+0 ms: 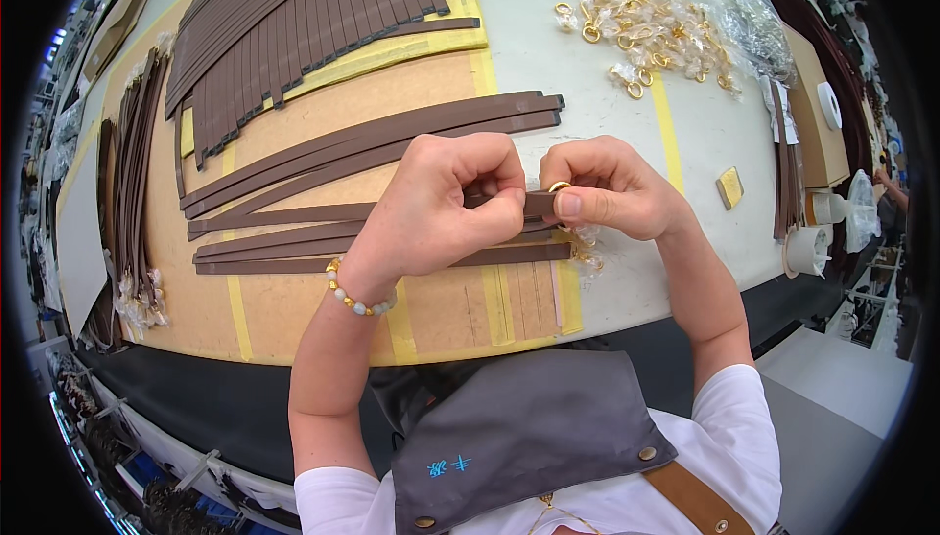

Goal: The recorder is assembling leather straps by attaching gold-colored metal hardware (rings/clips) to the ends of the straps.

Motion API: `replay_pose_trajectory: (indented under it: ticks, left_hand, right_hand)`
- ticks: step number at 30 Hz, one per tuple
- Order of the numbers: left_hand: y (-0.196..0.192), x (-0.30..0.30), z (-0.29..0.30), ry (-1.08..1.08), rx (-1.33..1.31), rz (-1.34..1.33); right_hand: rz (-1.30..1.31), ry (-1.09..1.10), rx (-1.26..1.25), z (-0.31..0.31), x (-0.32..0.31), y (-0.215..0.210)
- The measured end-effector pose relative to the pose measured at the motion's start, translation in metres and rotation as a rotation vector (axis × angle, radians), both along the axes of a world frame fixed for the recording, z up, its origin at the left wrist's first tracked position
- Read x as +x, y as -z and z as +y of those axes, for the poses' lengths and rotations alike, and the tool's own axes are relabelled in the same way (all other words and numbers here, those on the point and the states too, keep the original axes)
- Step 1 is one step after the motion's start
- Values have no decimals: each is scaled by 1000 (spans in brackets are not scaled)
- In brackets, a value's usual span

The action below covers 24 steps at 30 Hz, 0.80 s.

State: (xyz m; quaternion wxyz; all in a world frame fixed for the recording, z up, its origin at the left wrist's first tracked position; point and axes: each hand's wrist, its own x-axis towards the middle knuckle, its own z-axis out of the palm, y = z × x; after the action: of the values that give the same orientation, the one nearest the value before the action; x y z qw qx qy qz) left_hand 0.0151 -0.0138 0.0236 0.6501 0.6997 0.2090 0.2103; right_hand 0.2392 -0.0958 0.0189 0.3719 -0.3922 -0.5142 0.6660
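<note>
Both of my hands are raised over the middle of the table, level with each other. My left hand [446, 197] is closed, its fingers pinching a flat dark brown strap [538, 205]. My right hand [617, 190] grips the strap's end between thumb and curled fingers. A gold ring [559, 186] sits at the right fingertips, against the strap; whether the strap passes through it I cannot tell. Just below the right hand lies a bit of clear wrapping with gold hardware [586, 241]. Several loose brown straps [362, 139] lie beneath and beyond my hands.
A large fanned stack of brown straps [313, 16] covers the far left. Gold rings in clear wrapping [656, 31] are heaped at the far right, near a clear plastic bag [744, 11]. Bundled straps [137, 173] hang along the left edge. A yellow block [729, 187] and white tape rolls [808, 249] lie right.
</note>
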Motion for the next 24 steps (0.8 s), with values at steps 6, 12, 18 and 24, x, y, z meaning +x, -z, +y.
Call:
replay_pose_trajectory:
  ticks: [6,12,18,24]
  left_hand:
    - [1,1,-1,-97,36,3]
    - [-1,1,-3,-28,-5,-66]
    - [15,6,-5,79,-28,16]
    - [40,24,-4,-125,794,-37]
  right_hand:
    - [27,11,11,0,1,2]
    - [12,14,31,0,1,6]
    - [-188,-195,98,7,22,-1]
    - [-784,527,247,27,67,10]
